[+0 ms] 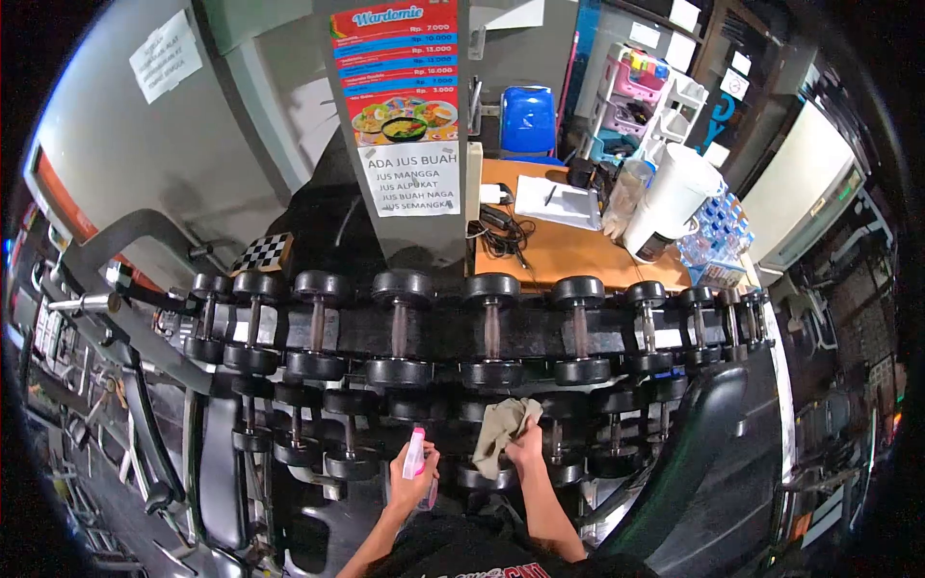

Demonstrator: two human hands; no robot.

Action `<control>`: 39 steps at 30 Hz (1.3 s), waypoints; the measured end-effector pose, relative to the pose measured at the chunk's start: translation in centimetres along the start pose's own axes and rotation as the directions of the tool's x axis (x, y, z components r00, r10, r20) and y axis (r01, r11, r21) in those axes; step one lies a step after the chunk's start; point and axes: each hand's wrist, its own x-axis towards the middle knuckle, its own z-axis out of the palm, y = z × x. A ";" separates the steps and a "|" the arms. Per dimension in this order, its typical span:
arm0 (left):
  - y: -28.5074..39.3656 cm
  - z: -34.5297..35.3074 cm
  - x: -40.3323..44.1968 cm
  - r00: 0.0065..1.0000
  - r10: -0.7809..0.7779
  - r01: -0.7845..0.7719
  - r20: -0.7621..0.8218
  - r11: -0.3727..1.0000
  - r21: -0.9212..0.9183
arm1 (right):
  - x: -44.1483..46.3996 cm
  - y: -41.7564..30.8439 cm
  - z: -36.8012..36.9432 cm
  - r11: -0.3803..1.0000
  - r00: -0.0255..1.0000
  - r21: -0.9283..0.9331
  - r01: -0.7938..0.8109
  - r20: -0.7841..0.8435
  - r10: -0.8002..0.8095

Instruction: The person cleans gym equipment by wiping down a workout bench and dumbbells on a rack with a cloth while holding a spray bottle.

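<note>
My left hand (407,485) is closed around a spray bottle with a pink and white spray head (415,453); most of its body is hidden by the hand. In my right hand (527,449) a crumpled grey-beige cloth (502,435) is gripped, hanging down to the left of the fingers. Both hands are in front of the lower row of black dumbbells, and the cloth covers part of one dumbbell (487,477). Whether the cloth touches that dumbbell I cannot tell. Behind it, an upper row of dumbbells with metal handles (492,329) lies across the rack.
Padded benches stand left (224,472) and right (674,462) of me. Beyond the rack, an orange desk (540,260) carries a white container (672,197), water bottles (718,226), cables and papers. A pillar with a menu poster (400,87) rises beside the desk. A checkered box (262,254) sits behind the rack.
</note>
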 end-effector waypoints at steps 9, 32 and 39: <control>-1.2 0.1 -3.9 0.989 0.027 -0.025 -0.142 1.000 0.017 | 12.2 3.6 3.7 0.627 0.308 -0.002 -0.779 0.870 0.386; -1.5 1.3 -6.0 0.988 0.093 -0.091 -0.124 0.996 0.018 | 0.1 -1.9 11.4 -0.843 0.119 -0.079 0.532 0.993 -0.017; -1.4 2.0 -6.6 0.997 -0.010 0.009 -0.079 1.000 -0.006 | 3.4 3.2 14.1 -0.909 0.499 0.369 0.193 0.761 0.415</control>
